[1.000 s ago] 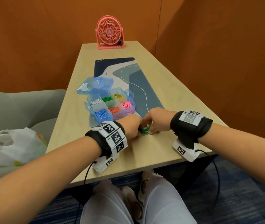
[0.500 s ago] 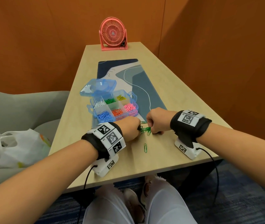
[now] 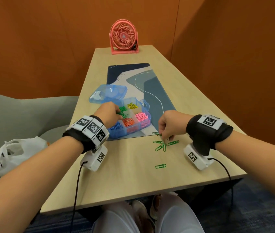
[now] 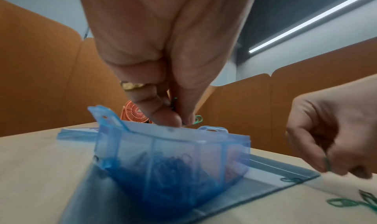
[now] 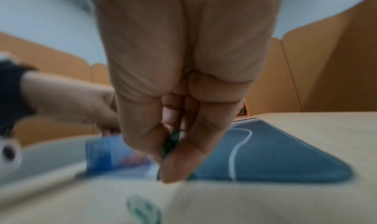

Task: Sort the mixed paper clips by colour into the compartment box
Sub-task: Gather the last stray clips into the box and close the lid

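Item: green paper clips, loose, lying scattered on the table just beside the near right corner of the compartment box; one stray clip is sitting nearer the table edge, apart from the box.

Left hand: hovering over the box's green compartment, fingertips pinching a small bunch of green clips.

Right hand: working just right of the box, thumb and fingers pressed together on green clips among the scattered ones.

Handling, as judged: the clips are looking very light, thin, stiff and smooth-coated, lying flat, so likely slippery and prone to hooking together. Best hold: pinching across one rounded end, or sliding several together first.
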A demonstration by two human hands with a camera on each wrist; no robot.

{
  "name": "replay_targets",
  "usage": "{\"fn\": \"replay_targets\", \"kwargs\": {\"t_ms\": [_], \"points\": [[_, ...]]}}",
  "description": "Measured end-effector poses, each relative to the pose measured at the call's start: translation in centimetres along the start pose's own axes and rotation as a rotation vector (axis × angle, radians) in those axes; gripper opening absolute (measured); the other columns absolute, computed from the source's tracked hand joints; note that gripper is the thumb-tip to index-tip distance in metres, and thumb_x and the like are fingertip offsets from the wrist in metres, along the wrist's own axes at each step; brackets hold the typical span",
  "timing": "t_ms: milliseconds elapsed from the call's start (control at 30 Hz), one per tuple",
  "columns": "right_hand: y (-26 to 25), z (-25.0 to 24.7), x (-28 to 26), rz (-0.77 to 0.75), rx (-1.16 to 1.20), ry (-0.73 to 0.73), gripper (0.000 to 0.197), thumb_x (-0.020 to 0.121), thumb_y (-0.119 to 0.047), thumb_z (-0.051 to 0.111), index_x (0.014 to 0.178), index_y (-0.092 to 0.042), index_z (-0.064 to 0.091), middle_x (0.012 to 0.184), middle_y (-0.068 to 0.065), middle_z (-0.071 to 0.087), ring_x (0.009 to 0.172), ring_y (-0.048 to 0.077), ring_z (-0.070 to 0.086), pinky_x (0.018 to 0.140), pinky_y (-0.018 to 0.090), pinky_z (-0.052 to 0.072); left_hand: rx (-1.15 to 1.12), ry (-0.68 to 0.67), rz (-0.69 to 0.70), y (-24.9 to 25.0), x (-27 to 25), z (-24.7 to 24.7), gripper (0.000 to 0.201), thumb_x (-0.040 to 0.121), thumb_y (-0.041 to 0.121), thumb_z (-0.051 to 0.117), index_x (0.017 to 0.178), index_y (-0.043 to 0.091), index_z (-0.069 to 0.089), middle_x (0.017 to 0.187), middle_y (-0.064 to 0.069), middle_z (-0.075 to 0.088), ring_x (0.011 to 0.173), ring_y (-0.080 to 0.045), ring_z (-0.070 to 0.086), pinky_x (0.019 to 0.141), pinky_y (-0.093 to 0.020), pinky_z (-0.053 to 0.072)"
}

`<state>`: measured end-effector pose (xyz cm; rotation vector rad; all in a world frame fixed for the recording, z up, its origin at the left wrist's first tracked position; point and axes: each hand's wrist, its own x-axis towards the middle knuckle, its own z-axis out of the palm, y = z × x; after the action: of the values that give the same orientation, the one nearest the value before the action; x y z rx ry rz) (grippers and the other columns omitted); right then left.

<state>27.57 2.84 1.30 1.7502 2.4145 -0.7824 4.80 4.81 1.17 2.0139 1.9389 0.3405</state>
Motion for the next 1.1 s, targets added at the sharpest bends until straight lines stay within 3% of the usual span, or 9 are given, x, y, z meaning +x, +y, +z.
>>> {"fn": "replay_targets", "kwargs": {"t_ms": [133,333,500,567,667,767,900,1000,1100], "points": [[-1.9,-2.3,1.7,-0.053,0.139,0.122,0.014,0.075,-0.002,0.066,0.068,-0.014,0.067,0.063,0.000,0.069,0.050,0.006,0.063,0.056,0.018,0.050,-0.055,0.073,-0.048,-0.8,1.1,-1.1,0.026,0.090,0.019,0.060,0.112,0.007,0.065,0.103,-0.014,0.066,0.092,-0.027,0.064,0.085,-0.036,0.052],[-5.1,-4.6,6.8,-0.049,0.436,0.243,0.006,0.079,0.002,0.066,0.081,-0.003,0.067,0.077,0.012,0.070,0.062,0.016,0.068,0.069,0.026,0.059,-0.044,0.190,-0.059,-0.5,3.1,-1.3,0.021,0.090,0.019,0.061,0.103,0.005,0.070,0.102,-0.014,0.067,0.094,-0.027,0.061,0.083,-0.033,0.049],[-6.4,-4.4,10.8,0.018,0.515,0.249,0.009,0.078,0.003,0.066,0.086,-0.001,0.066,0.083,0.014,0.071,0.071,0.021,0.071,0.076,0.033,0.059,0.030,0.114,-0.058,-0.4,4.6,-0.7,0.022,0.089,0.018,0.063,0.106,0.006,0.070,0.103,-0.014,0.068,0.093,-0.027,0.063,0.084,-0.033,0.051],[-6.6,-4.4,12.0,0.021,0.498,0.221,0.012,0.077,0.001,0.068,0.089,0.000,0.067,0.083,0.013,0.071,0.070,0.020,0.071,0.072,0.031,0.060,0.065,0.084,-0.050,-0.5,5.0,-0.8,0.021,0.087,0.017,0.066,0.104,0.008,0.071,0.102,-0.013,0.068,0.091,-0.026,0.064,0.082,-0.032,0.051],[-7.0,-4.4,13.1,0.000,0.478,0.183,0.009,0.076,-0.001,0.070,0.078,-0.008,0.065,0.080,0.010,0.069,0.065,0.017,0.068,0.063,0.026,0.059,0.050,0.040,-0.041,-1.0,5.3,-1.0,0.031,0.083,0.021,0.070,0.113,0.011,0.068,0.110,-0.009,0.066,0.100,-0.023,0.061,0.089,-0.031,0.049],[-7.7,-4.1,13.5,-0.009,0.436,0.162,0.003,0.079,-0.005,0.070,0.081,-0.006,0.067,0.085,0.012,0.071,0.070,0.019,0.069,0.071,0.030,0.060,0.041,-0.018,-0.011,-1.4,5.1,-1.3,0.035,0.084,0.023,0.070,0.117,0.012,0.065,0.115,-0.005,0.064,0.105,-0.019,0.058,0.091,-0.026,0.044],[-8.1,-4.0,12.5,-0.014,0.387,0.149,0.014,0.088,-0.002,0.062,0.099,0.002,0.069,0.088,0.013,0.073,0.090,0.025,0.071,0.086,0.037,0.057,0.073,-0.048,0.056,-1.3,4.0,-1.7,0.023,0.087,0.022,0.065,0.109,0.014,0.069,0.111,-0.002,0.066,0.096,-0.013,0.056,0.083,-0.021,0.041],[-7.3,-4.7,10.3,-0.036,0.394,0.168,0.010,0.090,0.001,0.058,0.093,-0.002,0.068,0.090,0.018,0.071,0.086,0.027,0.071,0.081,0.037,0.058,0.094,-0.031,0.111,-0.5,2.5,-2.2,0.022,0.087,0.023,0.064,0.107,0.013,0.069,0.108,-0.002,0.066,0.099,-0.017,0.058,0.084,-0.024,0.043],[-5.5,-5.1,7.1,-0.062,0.317,0.182,0.012,0.090,0.000,0.058,0.096,-0.001,0.069,0.088,0.018,0.071,0.070,0.020,0.067,0.065,0.025,0.059,0.122,-0.046,0.200,1.2,0.5,-2.4,0.017,0.087,0.022,0.063,0.099,0.013,0.071,0.097,0.001,0.067,0.086,-0.013,0.056,0.074,-0.023,0.042]]}}
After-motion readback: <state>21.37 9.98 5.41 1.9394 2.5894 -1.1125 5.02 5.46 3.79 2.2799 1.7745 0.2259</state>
